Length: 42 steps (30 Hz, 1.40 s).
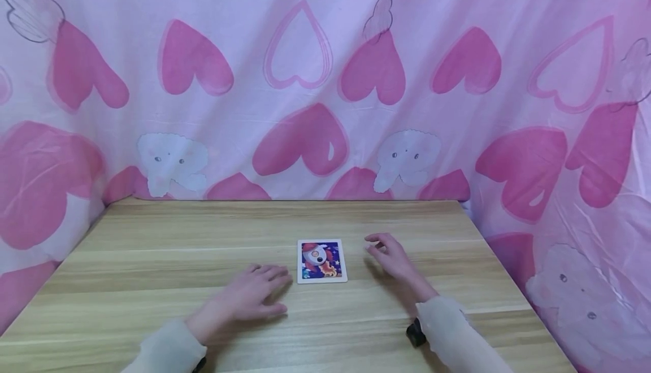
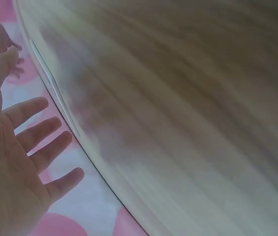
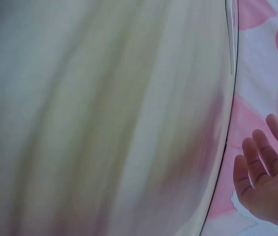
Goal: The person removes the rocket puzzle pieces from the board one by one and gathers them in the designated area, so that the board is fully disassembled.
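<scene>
A flat, white-bordered picture card [image 1: 322, 261] lies on the wooden table, printed with a rocket and stars on dark blue. From the left wrist it shows only as a thin pale edge [image 2: 55, 88]. My left hand [image 1: 254, 293] hovers to its left, palm down, fingers spread and pointing toward it, holding nothing. On the other side, my right hand [image 1: 393, 257] is apart from the card, its fingers loosely bent and nothing between them. In the right wrist view the fingers of that hand [image 3: 271, 182] are relaxed and separated.
The wooden tabletop [image 1: 152, 237] extends around the card to its far edge. A pink and white curtain [image 1: 300, 135] with hearts hangs behind the table and along both sides. Dark wrist bands, one at the right sleeve [image 1: 452, 328], show below the cuffs.
</scene>
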Each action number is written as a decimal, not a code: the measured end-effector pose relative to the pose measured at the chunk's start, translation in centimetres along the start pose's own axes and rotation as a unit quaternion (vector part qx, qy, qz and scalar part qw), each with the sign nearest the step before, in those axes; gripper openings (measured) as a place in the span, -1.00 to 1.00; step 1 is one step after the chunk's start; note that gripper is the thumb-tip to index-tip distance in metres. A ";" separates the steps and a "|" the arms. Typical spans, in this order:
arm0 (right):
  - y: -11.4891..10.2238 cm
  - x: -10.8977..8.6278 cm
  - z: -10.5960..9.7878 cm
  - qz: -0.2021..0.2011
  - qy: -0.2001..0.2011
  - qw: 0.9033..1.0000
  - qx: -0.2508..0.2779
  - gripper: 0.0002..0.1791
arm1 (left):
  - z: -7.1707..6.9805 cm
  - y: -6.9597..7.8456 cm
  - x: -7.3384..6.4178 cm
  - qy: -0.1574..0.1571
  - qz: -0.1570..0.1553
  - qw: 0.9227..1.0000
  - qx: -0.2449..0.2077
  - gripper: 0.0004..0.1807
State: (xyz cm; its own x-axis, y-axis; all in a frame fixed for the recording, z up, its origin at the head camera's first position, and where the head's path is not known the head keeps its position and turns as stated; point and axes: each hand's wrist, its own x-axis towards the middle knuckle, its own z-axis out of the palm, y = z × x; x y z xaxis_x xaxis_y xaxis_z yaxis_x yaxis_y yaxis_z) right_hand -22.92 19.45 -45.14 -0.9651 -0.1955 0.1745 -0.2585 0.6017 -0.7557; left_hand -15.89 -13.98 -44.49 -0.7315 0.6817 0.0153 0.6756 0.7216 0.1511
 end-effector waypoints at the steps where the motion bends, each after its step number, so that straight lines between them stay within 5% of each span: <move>1: -0.2 0.1 0.2 0.004 -0.004 1.000 0.000 -0.77 | 0.1 0.1 0.1 -0.004 0.000 1.000 -0.002 -0.27; 11: -1.9 1.7 2.5 0.000 -0.053 0.999 -0.001 -0.82 | 0.7 0.9 1.3 -0.004 0.029 1.000 0.004 -0.25; 27: -2.9 4.1 5.4 -0.013 -0.125 0.992 -0.005 -0.80 | 0.8 1.7 3.4 -0.040 0.013 0.999 0.008 -0.23; 42: -4.1 6.0 6.8 -0.045 -0.177 0.983 -0.037 -0.74 | 0.8 2.3 4.0 -0.039 0.013 0.999 0.015 -0.19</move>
State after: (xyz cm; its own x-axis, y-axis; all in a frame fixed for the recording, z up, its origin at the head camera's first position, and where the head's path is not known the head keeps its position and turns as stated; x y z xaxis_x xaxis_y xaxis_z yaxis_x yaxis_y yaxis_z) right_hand -27.33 10.52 -45.29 -0.8660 -0.5000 -0.0011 -0.3577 0.6210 -0.6975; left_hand -17.23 -9.47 -44.87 -0.7053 0.7065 -0.0575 0.6974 0.7062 0.1223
